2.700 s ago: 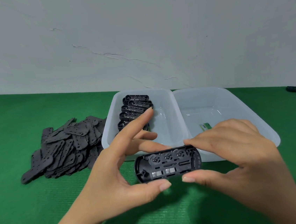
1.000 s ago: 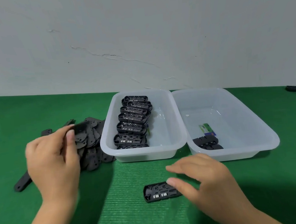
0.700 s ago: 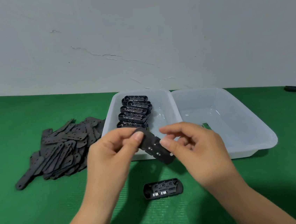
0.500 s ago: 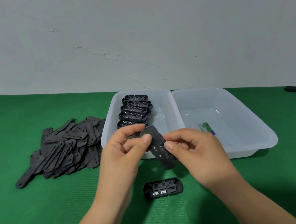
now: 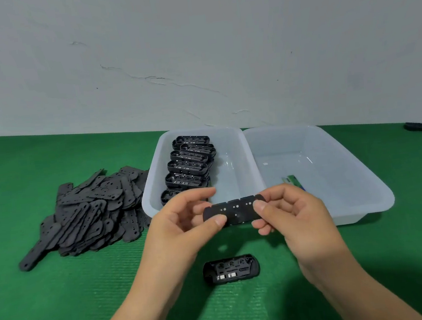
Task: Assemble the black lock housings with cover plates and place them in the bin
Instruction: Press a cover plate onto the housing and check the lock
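Observation:
A black cover plate (image 5: 234, 210) with small holes is held level in the air between both hands. My left hand (image 5: 182, 222) pinches its left end and my right hand (image 5: 292, 212) pinches its right end. Below them, an open black lock housing (image 5: 231, 273) lies alone on the green mat, its inner parts facing up. A pile of loose cover plates (image 5: 90, 211) lies to the left. The left bin (image 5: 235, 178) holds a row of several housings (image 5: 189, 166). My right hand hides the near part of the right bin (image 5: 357, 170).
The two translucent white bins stand side by side against the wall. A green label (image 5: 292, 181) lies in the right bin. A small black part (image 5: 421, 126) lies far right on the green mat (image 5: 63, 305).
My left hand took a cover plate from the pile and brought it to the middle. Both hands have turned it from tilted to level. The housing stays on the mat.

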